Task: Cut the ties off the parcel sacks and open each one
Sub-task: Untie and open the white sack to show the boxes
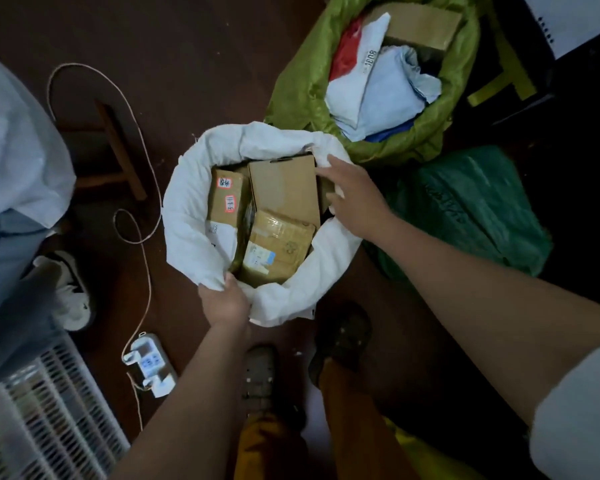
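On the dark brown floor (194,46), centre of view: one white parcel sack (194,216), standing open, rim rolled outward. Contents: several brown cardboard boxes (281,188), upright and packed close; one bore red-edged stickers (227,194), another a printed label (262,258).

Left hand (224,303): at the near rim of the white sack, fingers curled around a fold of the fabric, gripping it.

Right hand (355,199): at the far right rim, over the mouth, fingers loosely extended and slightly spread, tips touching the edge of the tall box; whether the thumb held anything could not be told.

Behind and to the right: one light green sack (302,84), open, holding white and pale blue soft parcels (385,84), a red-and-white one, and a cardboard box (420,24). Just right of the white sack: one dark green sack (478,209), lying closed as far as visible.

Left side: a pale cord (146,168) looping along the floor to a white power strip (149,365); a slatted white crate (45,420) at the lower left corner; a second person's white shoe (71,292).
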